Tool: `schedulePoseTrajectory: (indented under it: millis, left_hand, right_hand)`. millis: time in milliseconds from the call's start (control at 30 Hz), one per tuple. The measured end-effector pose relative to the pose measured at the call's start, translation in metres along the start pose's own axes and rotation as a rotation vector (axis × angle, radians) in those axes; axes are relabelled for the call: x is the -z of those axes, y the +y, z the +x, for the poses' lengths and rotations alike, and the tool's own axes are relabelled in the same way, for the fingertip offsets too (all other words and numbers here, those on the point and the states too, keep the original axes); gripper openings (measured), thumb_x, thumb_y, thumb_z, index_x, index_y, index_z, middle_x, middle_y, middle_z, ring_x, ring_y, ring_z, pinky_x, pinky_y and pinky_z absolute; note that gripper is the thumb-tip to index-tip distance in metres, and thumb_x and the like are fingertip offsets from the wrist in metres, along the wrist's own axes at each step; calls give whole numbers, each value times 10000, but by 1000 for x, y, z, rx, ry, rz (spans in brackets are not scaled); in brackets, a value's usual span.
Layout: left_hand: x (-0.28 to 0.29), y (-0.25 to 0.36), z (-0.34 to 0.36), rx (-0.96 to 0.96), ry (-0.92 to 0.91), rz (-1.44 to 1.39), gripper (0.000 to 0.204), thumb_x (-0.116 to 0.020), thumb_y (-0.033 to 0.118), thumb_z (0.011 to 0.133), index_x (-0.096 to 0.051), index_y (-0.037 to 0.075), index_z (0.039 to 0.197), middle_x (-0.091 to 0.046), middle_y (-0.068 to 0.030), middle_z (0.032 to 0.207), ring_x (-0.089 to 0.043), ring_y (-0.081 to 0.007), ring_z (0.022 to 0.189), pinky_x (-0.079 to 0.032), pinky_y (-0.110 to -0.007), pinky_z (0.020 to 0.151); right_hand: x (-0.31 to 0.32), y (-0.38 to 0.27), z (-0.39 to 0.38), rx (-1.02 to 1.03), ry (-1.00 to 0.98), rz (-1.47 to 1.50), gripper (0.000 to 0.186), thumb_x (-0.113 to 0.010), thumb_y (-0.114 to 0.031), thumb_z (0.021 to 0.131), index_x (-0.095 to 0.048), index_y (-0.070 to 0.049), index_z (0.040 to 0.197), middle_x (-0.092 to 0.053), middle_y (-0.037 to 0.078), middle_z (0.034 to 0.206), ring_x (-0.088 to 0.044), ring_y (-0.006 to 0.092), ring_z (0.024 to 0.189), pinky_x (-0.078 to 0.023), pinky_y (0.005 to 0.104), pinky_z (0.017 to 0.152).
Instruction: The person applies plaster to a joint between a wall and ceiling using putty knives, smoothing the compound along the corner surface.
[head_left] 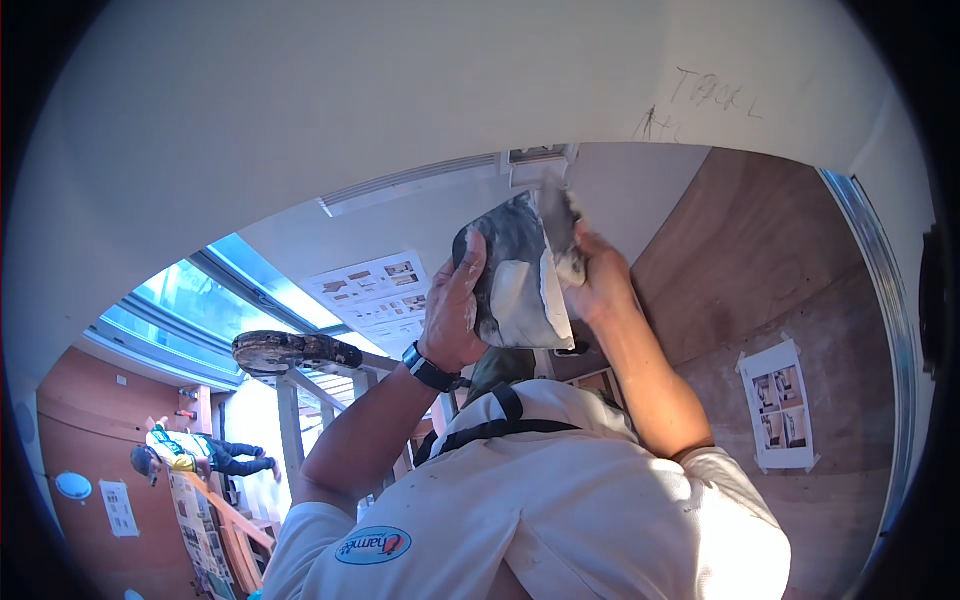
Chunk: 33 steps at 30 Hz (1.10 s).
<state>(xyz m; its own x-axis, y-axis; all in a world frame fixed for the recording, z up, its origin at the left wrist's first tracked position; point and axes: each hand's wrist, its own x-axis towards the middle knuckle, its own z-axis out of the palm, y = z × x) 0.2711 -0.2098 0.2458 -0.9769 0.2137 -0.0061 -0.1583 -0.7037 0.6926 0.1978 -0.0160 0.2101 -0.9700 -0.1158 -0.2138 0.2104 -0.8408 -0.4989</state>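
My left hand (456, 308) is closed on the edge of a dark, flat plastering board (502, 250), its thumb lying over the face. The board is tilted in front of my chest and smeared with a patch of pale filler (518, 300). More white filler lines its right edge. My right hand (602, 278) is closed round a putty knife (558, 208) at that edge. Motion blurs the knife's grey blade, and my fingers hide most of its handle. White smears mark my left fingers, and a dark watch (430, 370) circles that wrist.
A broad white panel (420, 90) with pencil writing spans the top. Plywood (690, 400) with a taped picture sheet (780, 405) covers the right. A stepladder (290, 420) with a dark, stained top stands at left; beyond it are another person (190, 450) and a window (190, 300).
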Motion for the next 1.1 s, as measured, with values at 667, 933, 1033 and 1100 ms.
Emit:
schedulePoseTrajectory:
  millis: [667, 933, 1033, 1100]
  left_hand:
    - [12, -9, 9, -441, 214, 35, 386, -562, 341, 1075, -517, 108, 1380, -609, -75, 1376, -577, -213, 1319, -539, -443, 1063]
    - [-5, -31, -8, -501, 101, 398, 350, -541, 323, 1092, -572, 96, 1357, -660, -5, 1255, -621, -97, 1100, -514, -296, 879]
    - [-12, -28, -17, -478, 4, 622, 410, -490, 298, 1113, -533, 27, 1417, -663, -46, 1266, -598, -104, 1087, -475, -280, 918]
    - [-16, -25, -21, -453, -43, 819, 444, -471, 301, 1118, -521, -6, 1435, -665, -74, 1261, -589, -122, 1096, -474, -299, 961]
  right_hand:
    - [5, 26, -80, 93, -115, -96, 331, -433, -27, 1083, -448, 4, 1413, -580, 154, 1389, -613, 241, 1254, -522, 403, 1078]
    - [-19, 18, -73, 201, -144, -133, 293, -431, -26, 1083, -447, 26, 1371, -585, 175, 1359, -621, 244, 1236, -532, 406, 1067]
    - [-31, 6, -70, 262, -171, -150, 283, -439, -40, 1085, -454, 28, 1359, -595, 171, 1341, -634, 242, 1216, -542, 400, 1057]
    - [-37, -6, -67, 312, -192, -152, 285, -443, -51, 1087, -455, 27, 1360, -601, 168, 1334, -641, 243, 1204, -548, 399, 1054]
